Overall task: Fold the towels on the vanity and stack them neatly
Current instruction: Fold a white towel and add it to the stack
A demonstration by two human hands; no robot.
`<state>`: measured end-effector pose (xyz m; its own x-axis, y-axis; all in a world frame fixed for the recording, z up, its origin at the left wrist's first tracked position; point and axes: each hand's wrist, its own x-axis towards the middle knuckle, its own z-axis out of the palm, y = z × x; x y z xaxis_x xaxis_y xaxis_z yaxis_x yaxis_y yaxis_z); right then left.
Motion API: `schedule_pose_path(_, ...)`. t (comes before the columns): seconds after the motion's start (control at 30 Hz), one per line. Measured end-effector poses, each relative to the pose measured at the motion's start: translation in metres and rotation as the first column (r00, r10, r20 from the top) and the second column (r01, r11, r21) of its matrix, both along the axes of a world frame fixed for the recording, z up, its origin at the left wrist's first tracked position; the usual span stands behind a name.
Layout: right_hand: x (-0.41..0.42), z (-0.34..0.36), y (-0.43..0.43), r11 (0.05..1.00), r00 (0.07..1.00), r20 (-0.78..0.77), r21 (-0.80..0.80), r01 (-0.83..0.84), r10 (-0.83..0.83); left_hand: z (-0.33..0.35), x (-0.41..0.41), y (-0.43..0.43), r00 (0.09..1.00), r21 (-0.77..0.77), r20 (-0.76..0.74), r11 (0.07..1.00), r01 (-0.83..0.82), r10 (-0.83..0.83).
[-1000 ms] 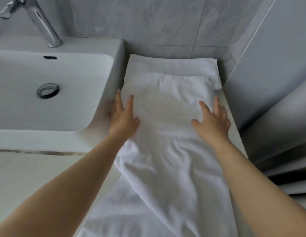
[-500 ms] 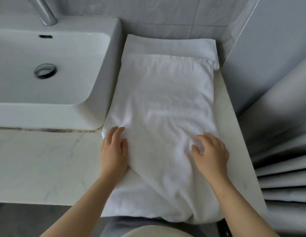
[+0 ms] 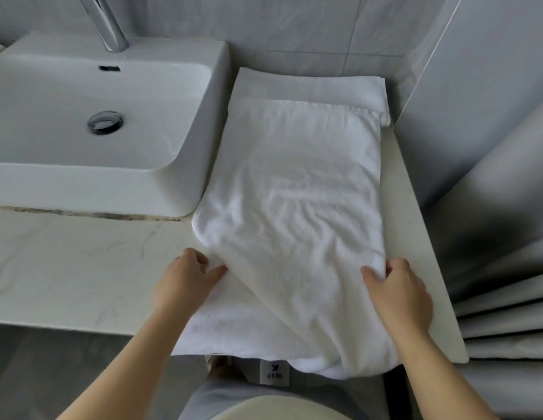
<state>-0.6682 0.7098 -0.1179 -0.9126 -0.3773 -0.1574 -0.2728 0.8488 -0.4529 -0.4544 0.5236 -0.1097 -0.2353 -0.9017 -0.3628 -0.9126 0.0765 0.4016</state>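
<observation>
A long white towel (image 3: 294, 189) lies lengthwise on the marble vanity (image 3: 82, 268), right of the sink, its near end hanging over the front edge with a label (image 3: 271, 371) showing. Under its far end sits a folded white towel (image 3: 306, 86) against the wall. My left hand (image 3: 188, 280) pinches the long towel's left edge near the front, fingers curled into the cloth. My right hand (image 3: 397, 286) grips its right edge, thumb on top and fingers curled around the fabric.
A white basin (image 3: 185, 165) with a chrome tap (image 3: 106, 25) and drain (image 3: 105, 121) stands at the left. Tiled wall behind, grey panel and pleated grey curtain (image 3: 507, 268) at the right. The vanity's front edge runs below my hands.
Both hands slid back along the towel from its middle toward the near end. They went from lying flat on the cloth to gripping its side edges.
</observation>
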Motion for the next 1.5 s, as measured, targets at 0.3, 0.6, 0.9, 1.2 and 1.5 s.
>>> schedule_pose_path(0.3, -0.006, 0.009, 0.025, 0.991, 0.952, 0.274, -0.018, -0.134, 0.133, 0.005, 0.017, 0.002, 0.952, 0.076, -0.293, 0.995, -0.067, 0.086)
schedule_pose_path(0.6, -0.017, 0.030, 0.006, 0.761, 0.846, 0.519, -0.499, 0.415, -0.122, 0.008, 0.039, -0.018, 0.675, 0.156, -0.634, 0.918, -0.365, 0.377)
schedule_pose_path(0.9, -0.006, 0.025, 0.014, 0.960, 0.831, 0.556, -0.243, 0.140, 0.019, -0.008, 0.024, -0.021, 0.671, 0.190, -0.609, 0.899, -0.395, 0.424)
schedule_pose_path(1.2, -0.007, 0.040, 0.022, 0.884, 0.651, 0.747, -0.387, 0.262, 0.134, -0.005, 0.014, -0.026, 0.508, 0.422, -0.602, 0.785, -0.454, 0.617)
schedule_pose_path(1.5, -0.007, 0.057, 0.004, 0.683, 0.594, 0.742, -0.609, 0.403, 0.312, 0.021, -0.019, -0.028, 0.078, 0.740, -0.573, 0.556, -0.378, 0.816)
